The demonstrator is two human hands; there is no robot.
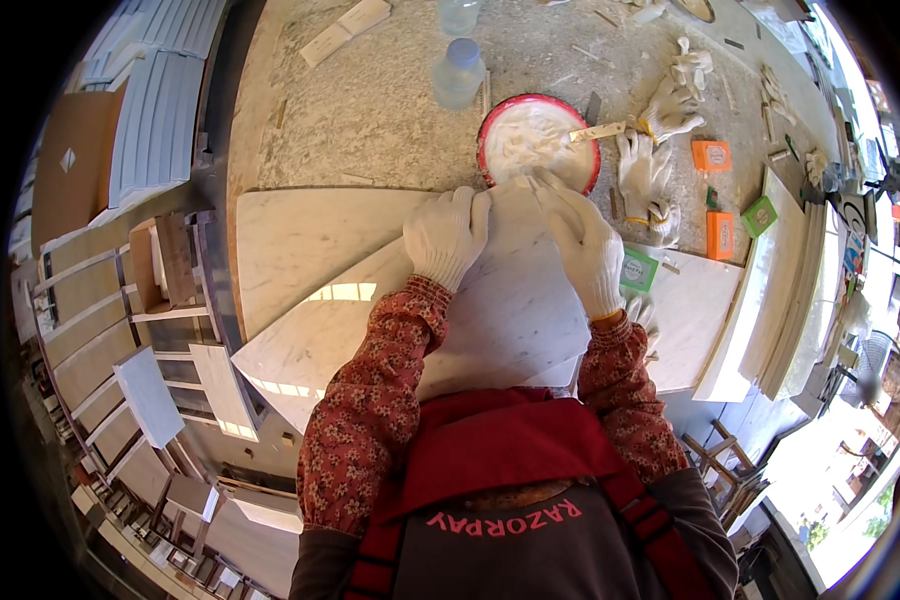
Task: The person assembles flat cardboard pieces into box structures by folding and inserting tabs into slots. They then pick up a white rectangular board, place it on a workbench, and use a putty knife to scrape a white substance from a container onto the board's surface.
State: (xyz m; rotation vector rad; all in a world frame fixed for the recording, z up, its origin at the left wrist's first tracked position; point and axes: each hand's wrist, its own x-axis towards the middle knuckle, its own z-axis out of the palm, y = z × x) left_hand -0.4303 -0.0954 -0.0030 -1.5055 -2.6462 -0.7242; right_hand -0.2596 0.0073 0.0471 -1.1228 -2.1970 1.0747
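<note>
Both my hands wear white knit gloves below floral sleeves. A white, grey-veined marble slab (505, 300) lies in front of me, over other pale slabs. My left hand (448, 235) is closed over its far left edge, thumb side toward the middle. At the far right edge is my right hand (584, 245), its fingers reaching along the slab's corner and pressed against it; their tips are partly hidden. Just beyond the corner stands a red-rimmed bowl of white paste (535, 140), with a flat scraper (598, 131) across its right rim.
A capped plastic bottle (458, 75) stands behind the bowl on the dusty table (360, 120). Spare gloves (642, 170), orange boxes (711, 155) and a green box (638, 269) lie to the right. Stacked panels (155, 120) and a metal rack are at the left.
</note>
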